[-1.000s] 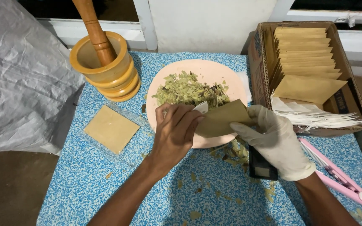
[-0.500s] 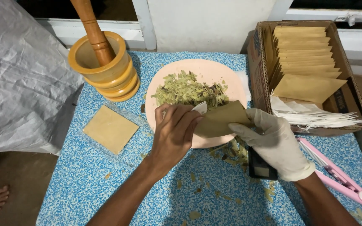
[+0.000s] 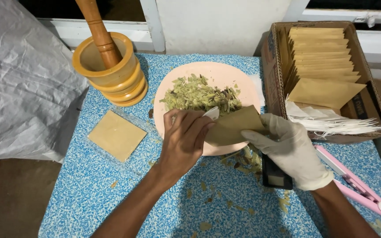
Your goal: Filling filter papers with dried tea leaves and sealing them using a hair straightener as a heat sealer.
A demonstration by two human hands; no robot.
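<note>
My bare left hand (image 3: 185, 140) and my white-gloved right hand (image 3: 293, 149) together hold a brown paper envelope (image 3: 232, 125) over the near edge of a pink plate (image 3: 225, 75). A small white piece (image 3: 211, 113) sticks out by my left fingertips at the envelope's mouth. The plate carries a heap of dried green leaves (image 3: 197, 93). My right hand grips the envelope's right end, and my left fingers curl around its left end.
A wooden mortar with pestle (image 3: 109, 66) stands at the back left. A cardboard box (image 3: 270, 57) of brown envelopes and white sheets sits on the right. A flat brown packet (image 3: 116, 135), a dark small scale (image 3: 275, 177), a pink sealer tool (image 3: 358, 189) and leaf crumbs lie on the blue speckled table (image 3: 111, 194).
Both hands stay at the envelope with almost no shift. A bare foot seen at the lower left half a second ago has mostly left the view.
</note>
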